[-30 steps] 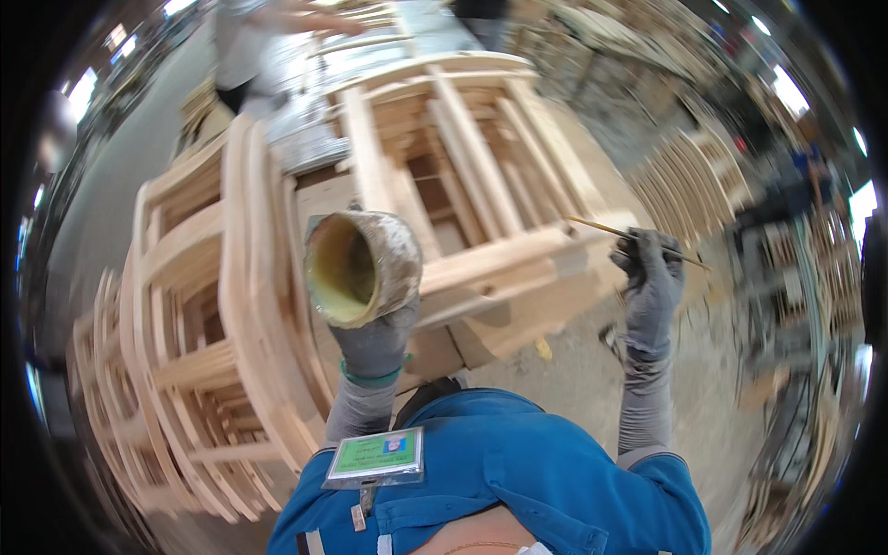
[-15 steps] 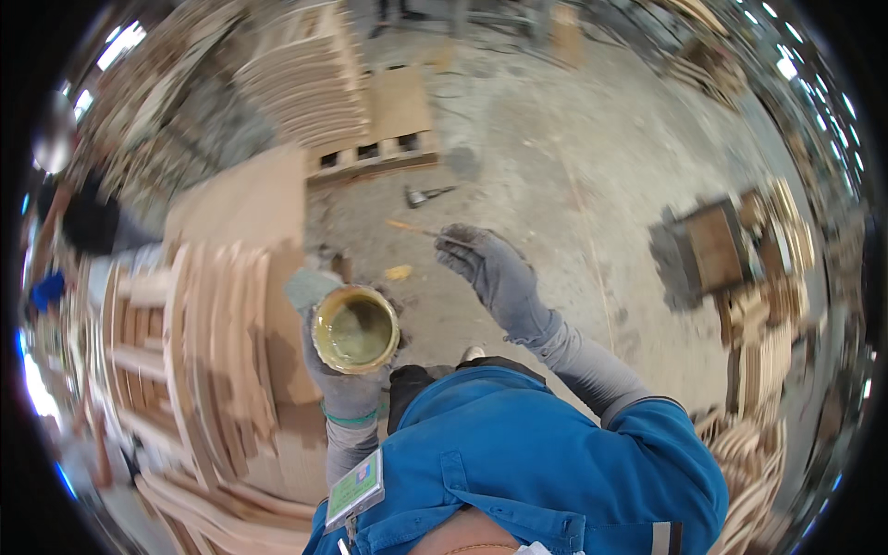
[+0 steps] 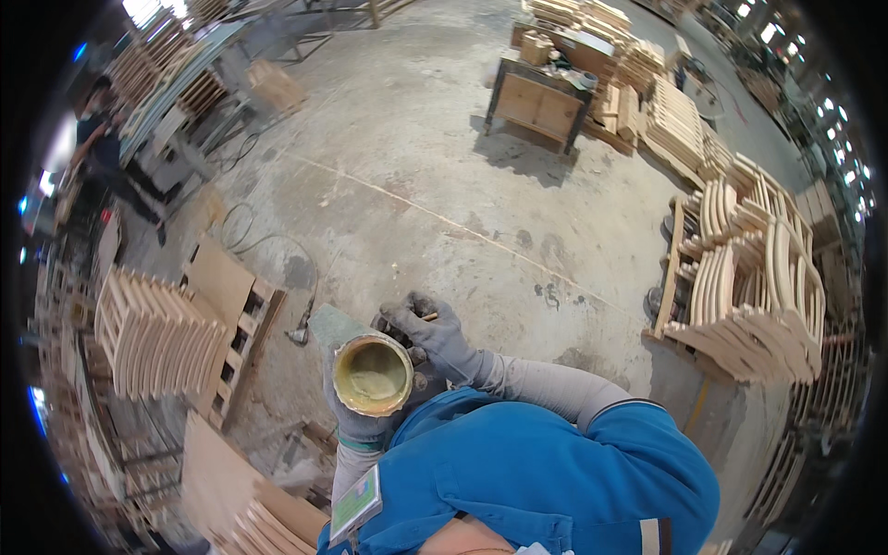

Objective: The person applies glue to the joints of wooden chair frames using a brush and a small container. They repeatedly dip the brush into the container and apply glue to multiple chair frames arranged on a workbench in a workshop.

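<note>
My gloved left hand [image 3: 355, 425] is wrapped round a round container [image 3: 339, 377] with a crusted yellowish rim. Inside it lies pale greenish-yellow stuff, and the open mouth faces up. A flat grey-green piece [image 3: 333, 324] sticks out past the container's far left side, by my left hand; what it is I cannot tell. My right hand [image 3: 446, 344], in a grey glove with dark-stained fingers, is closed just right of the container. A short bit of a thin wooden stick [image 3: 430, 317] shows at its fingers; the rest is hidden.
Stacked curved wooden parts [image 3: 157, 338] stand at left beside a pallet [image 3: 248, 347]. A cable with a dark tool [image 3: 298, 335] lies on the concrete floor. A wooden-sided workbench [image 3: 536, 104] stands ahead; more stacked wooden frames [image 3: 740, 268] are at right. A person [image 3: 106, 153] stands far left.
The view has swung to the right, bringing the workbench and right-hand stacks further in. My right hand has come in from ahead to beside the container, still with the stick. My left hand keeps the container.
</note>
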Demonstrator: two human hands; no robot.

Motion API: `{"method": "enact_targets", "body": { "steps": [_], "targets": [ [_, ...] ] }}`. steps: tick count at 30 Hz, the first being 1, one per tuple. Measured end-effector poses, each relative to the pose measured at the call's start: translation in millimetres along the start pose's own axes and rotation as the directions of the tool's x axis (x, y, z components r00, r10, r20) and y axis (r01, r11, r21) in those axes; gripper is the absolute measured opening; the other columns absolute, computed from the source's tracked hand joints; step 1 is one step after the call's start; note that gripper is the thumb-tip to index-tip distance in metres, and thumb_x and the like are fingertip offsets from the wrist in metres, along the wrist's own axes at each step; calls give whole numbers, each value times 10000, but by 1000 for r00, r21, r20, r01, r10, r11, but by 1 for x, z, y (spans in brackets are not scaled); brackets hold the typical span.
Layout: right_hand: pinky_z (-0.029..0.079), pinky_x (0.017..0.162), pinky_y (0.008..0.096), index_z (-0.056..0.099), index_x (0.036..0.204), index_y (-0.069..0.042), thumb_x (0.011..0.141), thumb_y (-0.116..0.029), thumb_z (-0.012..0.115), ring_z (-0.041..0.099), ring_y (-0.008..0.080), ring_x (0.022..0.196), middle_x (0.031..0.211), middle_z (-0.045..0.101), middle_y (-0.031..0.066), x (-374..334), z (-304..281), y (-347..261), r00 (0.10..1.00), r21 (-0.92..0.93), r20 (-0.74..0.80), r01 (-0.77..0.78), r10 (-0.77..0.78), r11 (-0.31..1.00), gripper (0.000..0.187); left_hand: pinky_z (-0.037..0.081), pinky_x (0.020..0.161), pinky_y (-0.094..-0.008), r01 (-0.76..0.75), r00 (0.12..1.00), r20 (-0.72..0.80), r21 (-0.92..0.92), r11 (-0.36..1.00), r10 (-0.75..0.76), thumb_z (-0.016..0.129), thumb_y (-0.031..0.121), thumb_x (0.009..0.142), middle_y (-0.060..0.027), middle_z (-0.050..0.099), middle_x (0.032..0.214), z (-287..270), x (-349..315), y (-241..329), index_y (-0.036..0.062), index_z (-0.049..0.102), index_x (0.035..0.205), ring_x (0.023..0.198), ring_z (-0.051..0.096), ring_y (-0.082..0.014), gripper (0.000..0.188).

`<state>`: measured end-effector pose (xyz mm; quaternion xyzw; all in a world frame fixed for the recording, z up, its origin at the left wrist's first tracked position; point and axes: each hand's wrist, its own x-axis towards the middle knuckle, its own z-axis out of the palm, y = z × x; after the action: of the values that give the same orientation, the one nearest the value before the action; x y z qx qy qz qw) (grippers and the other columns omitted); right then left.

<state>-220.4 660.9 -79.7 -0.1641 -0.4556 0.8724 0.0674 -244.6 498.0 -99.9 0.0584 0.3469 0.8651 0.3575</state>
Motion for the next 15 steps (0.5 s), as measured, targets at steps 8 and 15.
{"method": "enact_targets", "body": {
  "steps": [8, 15],
  "targets": [
    [480, 655, 246, 628, 923, 11, 890, -233, 562, 586, 109, 726, 814, 641, 55, 97, -43, -39, 998, -16, -25, -61, 61, 998, 255, 552, 735, -373, -200, 977, 172, 510, 836, 129, 591, 117, 812, -252, 521, 1156, 37, 156, 31, -77, 374, 1248, 1014, 573, -297, 524],
    [459, 651, 224, 651, 932, 13, 869, -217, 595, 564, 80, 726, 812, 650, 40, 214, -69, -93, 997, -314, -56, 25, -44, 949, 245, 570, 700, -362, -223, 953, 303, 676, 702, 12, 592, 66, 827, -259, 518, 1173, 5, 294, 71, -98, 370, 1248, 956, 609, -292, 504]
  ]
}}
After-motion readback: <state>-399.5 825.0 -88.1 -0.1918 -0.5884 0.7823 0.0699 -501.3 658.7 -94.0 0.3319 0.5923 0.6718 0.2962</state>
